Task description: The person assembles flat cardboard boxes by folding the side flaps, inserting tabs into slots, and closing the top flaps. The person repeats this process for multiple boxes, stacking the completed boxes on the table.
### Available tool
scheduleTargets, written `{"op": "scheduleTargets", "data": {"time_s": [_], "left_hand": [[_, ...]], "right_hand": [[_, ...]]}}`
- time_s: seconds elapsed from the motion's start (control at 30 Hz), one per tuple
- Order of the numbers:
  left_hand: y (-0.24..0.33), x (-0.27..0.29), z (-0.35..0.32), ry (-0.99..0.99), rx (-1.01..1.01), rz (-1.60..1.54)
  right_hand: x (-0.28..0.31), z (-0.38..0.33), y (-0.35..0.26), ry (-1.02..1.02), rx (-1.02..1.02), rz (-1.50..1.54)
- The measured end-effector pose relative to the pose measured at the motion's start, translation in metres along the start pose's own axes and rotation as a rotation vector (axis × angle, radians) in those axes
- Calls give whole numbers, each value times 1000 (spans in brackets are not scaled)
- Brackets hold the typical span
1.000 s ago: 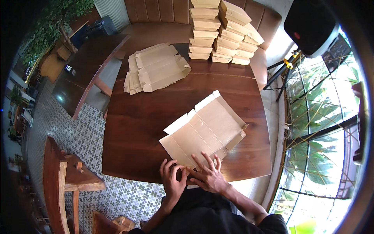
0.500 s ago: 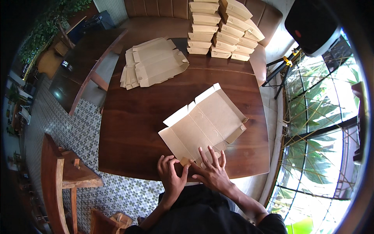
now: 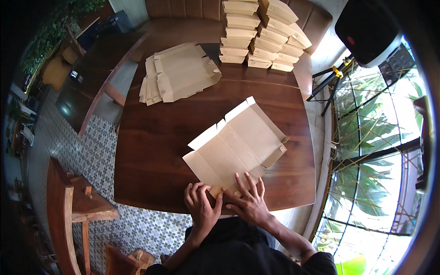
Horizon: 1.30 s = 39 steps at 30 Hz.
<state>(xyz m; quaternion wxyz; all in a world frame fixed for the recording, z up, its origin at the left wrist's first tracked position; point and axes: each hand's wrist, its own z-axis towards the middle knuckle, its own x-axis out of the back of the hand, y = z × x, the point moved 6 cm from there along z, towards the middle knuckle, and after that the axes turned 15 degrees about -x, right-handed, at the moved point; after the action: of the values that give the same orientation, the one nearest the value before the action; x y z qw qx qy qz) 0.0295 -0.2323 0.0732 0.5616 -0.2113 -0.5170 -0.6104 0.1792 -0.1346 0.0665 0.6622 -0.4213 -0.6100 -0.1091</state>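
The left hand (image 3: 202, 206) curls inward beside the right hand (image 3: 251, 204) (splayed, palm down).

1 left hand (image 3: 202, 200) and 1 right hand (image 3: 252, 204) make 2 hands. The tabletop (image 3: 153, 156) counts 1 opened-out cardboard blank (image 3: 229, 146), 1 pile of flat blanks (image 3: 185, 71) and 3 stacks of folded boxes (image 3: 239, 43). The pile's layers overlap too much to number, and the upper edge of view cuts off a box total. Beyond: 1 neighbouring table (image 3: 98, 66), 1 table sign (image 3: 74, 74), 1 tripod (image 3: 338, 72).
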Motion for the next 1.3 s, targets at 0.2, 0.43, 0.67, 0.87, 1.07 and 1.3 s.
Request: {"op": "scheduleTargets", "data": {"time_s": [0.2, 0.43, 0.67, 0.87, 1.07, 1.3], "left_hand": [[-3, 1, -3, 15, 16, -7], [7, -3, 4, -131, -233, -132], [4, 9, 13, -1, -215, -289], [-11, 1, 10, -96, -253, -351], [-8, 6, 10, 38, -143, -461], [2, 8, 26, -142, -266, -259]], "right_hand": [[27, 7, 22, 60, 140, 78], [29, 25, 11, 112, 367, 156], [35, 28, 8, 199, 287, 278], [43, 50, 8, 159, 331, 269], [36, 108, 1, 127, 416, 216], [16, 109, 4, 253, 122, 132]]}}
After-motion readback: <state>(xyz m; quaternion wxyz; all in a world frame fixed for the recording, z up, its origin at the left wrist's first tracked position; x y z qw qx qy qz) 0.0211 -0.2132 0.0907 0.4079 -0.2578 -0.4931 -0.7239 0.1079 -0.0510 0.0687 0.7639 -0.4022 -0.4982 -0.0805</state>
